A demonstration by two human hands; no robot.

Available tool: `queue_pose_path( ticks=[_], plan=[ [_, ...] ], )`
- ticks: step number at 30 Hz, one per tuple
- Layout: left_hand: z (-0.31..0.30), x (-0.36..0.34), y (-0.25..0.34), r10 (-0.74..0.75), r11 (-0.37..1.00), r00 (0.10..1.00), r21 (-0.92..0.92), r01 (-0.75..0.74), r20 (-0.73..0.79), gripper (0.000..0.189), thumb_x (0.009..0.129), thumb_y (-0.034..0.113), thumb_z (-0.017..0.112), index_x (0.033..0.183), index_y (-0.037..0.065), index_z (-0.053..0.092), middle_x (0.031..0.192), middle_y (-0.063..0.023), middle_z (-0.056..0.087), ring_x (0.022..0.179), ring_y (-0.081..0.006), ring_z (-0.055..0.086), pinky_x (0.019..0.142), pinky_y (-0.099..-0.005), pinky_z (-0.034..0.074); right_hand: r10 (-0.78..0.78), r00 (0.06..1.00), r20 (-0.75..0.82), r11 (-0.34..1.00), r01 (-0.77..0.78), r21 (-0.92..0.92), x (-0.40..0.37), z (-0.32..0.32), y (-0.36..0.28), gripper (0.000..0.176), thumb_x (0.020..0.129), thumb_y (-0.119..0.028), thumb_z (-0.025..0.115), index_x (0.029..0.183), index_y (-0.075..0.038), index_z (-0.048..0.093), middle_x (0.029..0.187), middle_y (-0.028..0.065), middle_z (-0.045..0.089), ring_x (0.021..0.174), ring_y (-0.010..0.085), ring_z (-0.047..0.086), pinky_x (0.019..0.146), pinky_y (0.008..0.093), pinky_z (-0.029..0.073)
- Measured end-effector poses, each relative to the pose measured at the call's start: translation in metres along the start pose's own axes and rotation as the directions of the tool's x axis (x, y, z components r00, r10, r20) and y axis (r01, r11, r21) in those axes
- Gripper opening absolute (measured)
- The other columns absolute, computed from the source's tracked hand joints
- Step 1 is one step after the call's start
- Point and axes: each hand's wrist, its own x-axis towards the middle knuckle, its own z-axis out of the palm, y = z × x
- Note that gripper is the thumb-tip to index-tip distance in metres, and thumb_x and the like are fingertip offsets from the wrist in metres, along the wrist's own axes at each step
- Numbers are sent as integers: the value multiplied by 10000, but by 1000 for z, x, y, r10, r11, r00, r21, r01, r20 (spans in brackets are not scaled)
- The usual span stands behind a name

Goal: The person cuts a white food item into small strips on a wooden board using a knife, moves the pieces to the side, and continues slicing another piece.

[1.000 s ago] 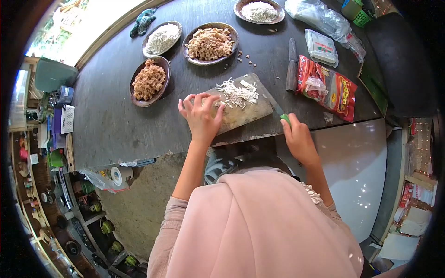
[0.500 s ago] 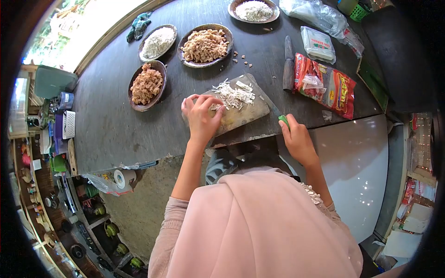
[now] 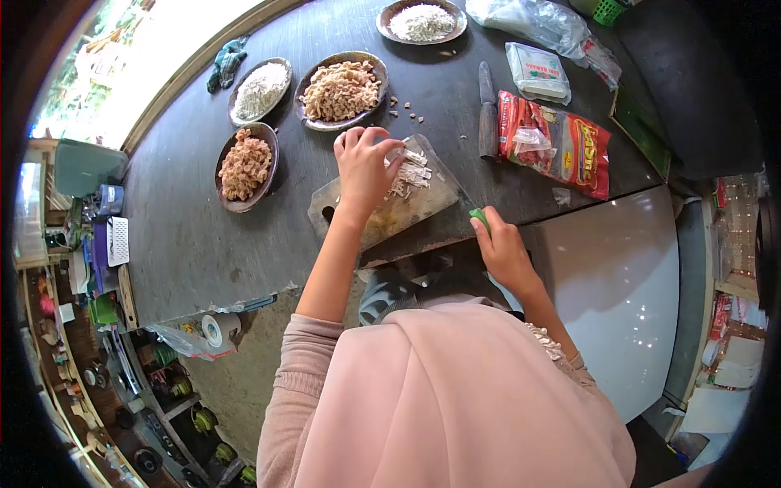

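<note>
A worn cutting board lies at the table's front edge with a heap of thin white strips on its far half. My left hand is over the heap's left side, fingers curved and thumb apart from them; what lies under the fingertips is partly hidden. In my right hand is a green-handled knife, its blade pointing away along the board's right edge. Beyond the board stand a bowl of brown cubes, a smaller bowl of brown pieces and a plate of white bits.
Another plate of white pieces stands at the far side. Right of the board lie a dark pestle-like tool, a red and yellow packet, a white wrapped pack and clear plastic bags. A dark cloth is at the back left.
My left hand has moved away from me, from the board's left side up to the white heap. The view has shifted slightly. My right hand still holds the knife beside the board.
</note>
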Motion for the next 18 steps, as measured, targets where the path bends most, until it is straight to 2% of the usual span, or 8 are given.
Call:
queue_pose_path(
  ticks=[2,6,12,14,15,16,18],
  plan=[
    [0,3,1,9,1000,1000,-8,-9,-12,158,804,289,804,957,251,790,1138,13,656,1158,-263,549,1026,-451,356,1,1000,12,998,-2,62,-2,3,-3,274,1056,-262,513,987,2,497,782,304,629,810,530,605,662,576,448],
    [1,9,0,-42,997,999,-69,42,10,154,786,278,823,904,196,767,1119,12,656,1159,-268,549,1008,-459,370,-10,1000,14,998,9,66,-2,8,-3,275,1057,-260,510,987,6,493,780,304,625,805,532,601,661,579,439],
    [3,20,-10,-75,988,988,-122,92,132,142,799,255,809,909,179,762,1148,-7,636,1184,-268,535,1020,-462,371,-8,1000,26,997,6,71,-1,3,-2,284,1058,-255,509,964,13,491,803,303,630,827,529,602,673,567,445],
    [2,24,-13,69,990,995,-124,-59,79,106,763,243,811,846,204,756,1124,-10,617,1197,-257,514,1070,-466,348,5,1000,-8,998,-5,69,-1,0,-4,285,1058,-252,510,958,14,494,807,303,623,827,528,597,667,557,441],
    [1,25,-13,128,989,991,-81,-124,47,77,774,212,790,835,185,751,1123,-14,627,1199,-258,516,1091,-465,349,4,1000,-8,998,-3,67,0,0,-2,285,1058,-252,510,958,14,494,807,303,623,827,528,597,667,557,441],
    [-1,25,-13,128,989,991,-81,-124,46,77,774,212,790,835,185,751,1123,-14,627,1199,-258,516,1091,-465,349,11,1000,-14,997,-9,71,0,0,1,285,1058,-251,510,959,15,494,801,302,614,826,530,591,664,555,436],
    [-3,24,-13,243,970,969,17,-244,54,63,811,161,767,868,158,740,1159,-21,639,1208,-267,530,1077,-456,379,16,1000,-21,997,-14,75,2,-1,2,285,1059,-250,510,959,16,493,796,302,606,826,531,585,660,553,431]
  ],
)
